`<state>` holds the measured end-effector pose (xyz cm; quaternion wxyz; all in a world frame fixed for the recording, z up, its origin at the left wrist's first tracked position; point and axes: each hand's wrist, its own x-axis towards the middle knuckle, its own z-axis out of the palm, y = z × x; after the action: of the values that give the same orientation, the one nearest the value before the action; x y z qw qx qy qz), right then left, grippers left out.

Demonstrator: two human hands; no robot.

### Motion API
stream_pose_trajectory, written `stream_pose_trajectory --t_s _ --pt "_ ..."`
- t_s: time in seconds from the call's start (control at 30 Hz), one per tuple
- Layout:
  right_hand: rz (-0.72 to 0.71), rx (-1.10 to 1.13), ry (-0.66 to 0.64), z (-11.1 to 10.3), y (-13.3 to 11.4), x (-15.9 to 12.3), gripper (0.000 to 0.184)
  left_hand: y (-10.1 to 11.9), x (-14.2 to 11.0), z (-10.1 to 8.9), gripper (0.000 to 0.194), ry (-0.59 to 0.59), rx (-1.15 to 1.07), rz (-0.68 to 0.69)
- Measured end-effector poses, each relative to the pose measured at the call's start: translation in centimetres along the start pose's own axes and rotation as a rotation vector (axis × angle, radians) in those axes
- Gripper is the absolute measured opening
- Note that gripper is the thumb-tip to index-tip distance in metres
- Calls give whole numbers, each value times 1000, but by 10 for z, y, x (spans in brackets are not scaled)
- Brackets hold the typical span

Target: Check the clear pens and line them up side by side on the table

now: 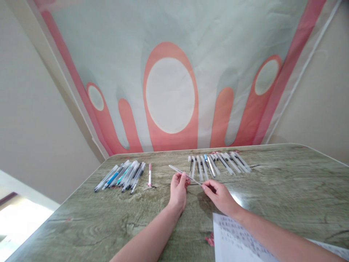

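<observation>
A clear thin pen (pixel 177 170) is held between both hands above the greenish wood-grain table (pixel 286 189). My left hand (pixel 178 191) pinches its middle with closed fingers. My right hand (pixel 219 196) pinches the pen's near end at the tip. On the table to the left lies a row of several pens (pixel 122 176) with blue and teal parts. A single pink and white pen (pixel 149 174) lies just right of that row. Farther right, beyond my hands, lies another row of several clear pens (pixel 218 163).
A printed white sheet of paper (pixel 237 236) lies at the table's near edge under my right forearm. A small red scrap (pixel 209 240) sits beside it. A pale cloth with pink shapes (pixel 170 91) hangs on the wall behind the table.
</observation>
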<state>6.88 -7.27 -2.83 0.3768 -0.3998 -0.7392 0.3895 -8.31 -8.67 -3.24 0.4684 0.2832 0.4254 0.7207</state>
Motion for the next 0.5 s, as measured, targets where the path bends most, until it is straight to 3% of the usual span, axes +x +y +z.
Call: stream_pose_trajectory --t_s 0.3,0.4,0.5 --pt "-9 29 -4 0 -4 -4 26 43 49 -46 27 276 17 243" --pt "3 71 55 0 -2 -4 27 41 52 -55 27 209 135 211" --pt "37 138 152 -1 2 -2 28 31 49 -52 31 71 468 101"
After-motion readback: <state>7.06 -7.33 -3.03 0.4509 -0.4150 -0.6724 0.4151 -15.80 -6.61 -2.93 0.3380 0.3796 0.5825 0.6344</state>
